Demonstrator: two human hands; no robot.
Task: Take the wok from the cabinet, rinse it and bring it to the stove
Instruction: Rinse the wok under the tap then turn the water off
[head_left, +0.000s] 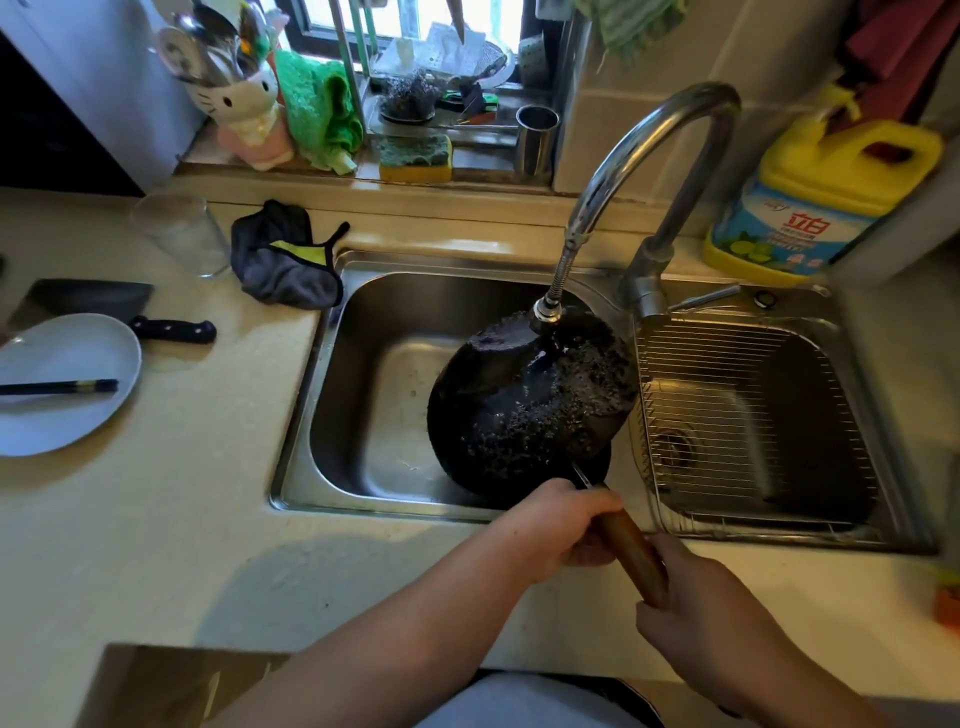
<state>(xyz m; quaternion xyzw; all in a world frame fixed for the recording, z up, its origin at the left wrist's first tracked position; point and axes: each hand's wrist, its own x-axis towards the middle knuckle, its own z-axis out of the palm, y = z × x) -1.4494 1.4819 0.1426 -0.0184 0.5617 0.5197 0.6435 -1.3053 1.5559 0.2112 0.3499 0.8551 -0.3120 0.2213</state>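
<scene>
Head: wok (524, 405) under tap (546, 312)

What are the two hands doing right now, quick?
Left hand: closed around the wok handle, near the wok.
Right hand: closed around the end of the same handle.

Round white plate (67, 384) at 9 o'clock cut by left edge. Black wok (530, 405) hides near sink wall. Yellow detergent jug (810, 202) label too blurred to read. Dark cleaver blade (93, 299) partly behind plate.
</scene>
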